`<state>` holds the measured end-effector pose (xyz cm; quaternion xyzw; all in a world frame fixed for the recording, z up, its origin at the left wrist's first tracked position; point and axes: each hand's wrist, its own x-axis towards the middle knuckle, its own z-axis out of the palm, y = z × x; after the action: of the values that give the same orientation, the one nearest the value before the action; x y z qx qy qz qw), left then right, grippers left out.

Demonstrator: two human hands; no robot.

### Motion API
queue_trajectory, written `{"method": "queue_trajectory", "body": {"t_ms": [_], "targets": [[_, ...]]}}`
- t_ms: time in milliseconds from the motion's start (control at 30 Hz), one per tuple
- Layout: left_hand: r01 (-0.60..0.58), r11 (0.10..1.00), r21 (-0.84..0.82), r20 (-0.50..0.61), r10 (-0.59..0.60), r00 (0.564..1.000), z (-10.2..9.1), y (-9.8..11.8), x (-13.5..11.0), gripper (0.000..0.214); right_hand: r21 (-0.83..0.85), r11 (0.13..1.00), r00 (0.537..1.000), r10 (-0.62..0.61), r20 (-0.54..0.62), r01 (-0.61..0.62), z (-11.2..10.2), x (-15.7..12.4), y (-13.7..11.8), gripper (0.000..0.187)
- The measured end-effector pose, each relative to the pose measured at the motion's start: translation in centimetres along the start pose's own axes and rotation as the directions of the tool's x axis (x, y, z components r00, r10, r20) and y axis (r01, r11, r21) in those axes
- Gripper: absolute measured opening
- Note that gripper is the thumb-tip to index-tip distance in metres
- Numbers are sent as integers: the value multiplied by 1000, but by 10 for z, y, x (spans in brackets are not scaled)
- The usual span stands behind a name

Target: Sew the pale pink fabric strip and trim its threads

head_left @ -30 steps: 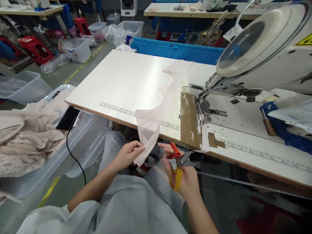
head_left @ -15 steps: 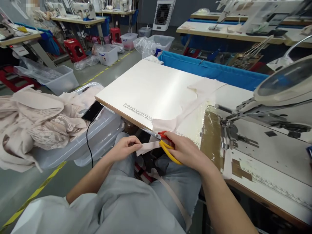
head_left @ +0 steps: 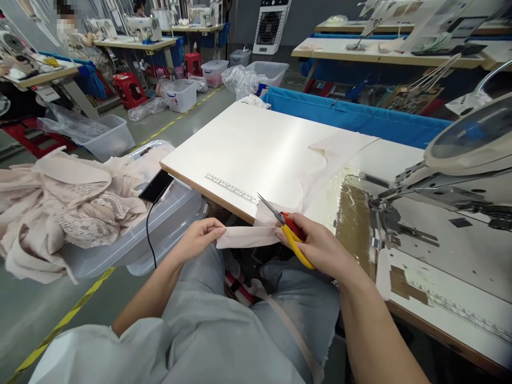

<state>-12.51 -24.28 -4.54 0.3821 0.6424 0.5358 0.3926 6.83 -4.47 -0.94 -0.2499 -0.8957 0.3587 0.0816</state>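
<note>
Between my hands, over my lap, a pale pink fabric strip is stretched level. My left hand pinches its left end between thumb and fingers. My right hand is closed around scissors with red and yellow handles, and its fingertips also touch the strip's right end. The scissor blades point up and left, over the table edge, apart from the strip's middle. Behind them, more pale pink fabric lies across the white table. Another thin strip rests on my thigh.
At right stands a sewing machine with a round magnifier lens above it. Left of the table, a clear plastic bin carries heaped pale garments and a phone with a cable. A blue cloth trough runs behind the table.
The scissors have lifted and turned, their blades now pointing up away from the strip. The strip has been drawn out longer and flatter between my hands, with my right fingertips at its end.
</note>
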Motion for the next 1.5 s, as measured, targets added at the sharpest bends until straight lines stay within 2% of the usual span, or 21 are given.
{"method": "queue_trajectory", "body": {"t_ms": [267,467,833,1033,1167,1500], "targets": [[38,997,-63,-10,-39,999,-2,-3,0,39,4,1000,999,12,47,-12,0,1,-1,21],[92,990,-103,-42,-97,994,-5,-4,-3,44,-23,999,999,43,2,-43,1,2,2,30],[134,966,-222,25,-132,991,-2,-7,1,44,45,998,999,53,7,-53,1,6,0,29],[159,952,-263,59,-148,987,2,-6,2,43,210,975,995,61,79,-76,-2,8,7,33],[161,953,-256,60,-151,987,5,-6,3,43,319,938,986,95,139,-135,-10,8,2,39],[142,962,-233,66,-130,989,8,-3,6,44,476,860,981,129,147,-185,-14,6,-7,40]]}}
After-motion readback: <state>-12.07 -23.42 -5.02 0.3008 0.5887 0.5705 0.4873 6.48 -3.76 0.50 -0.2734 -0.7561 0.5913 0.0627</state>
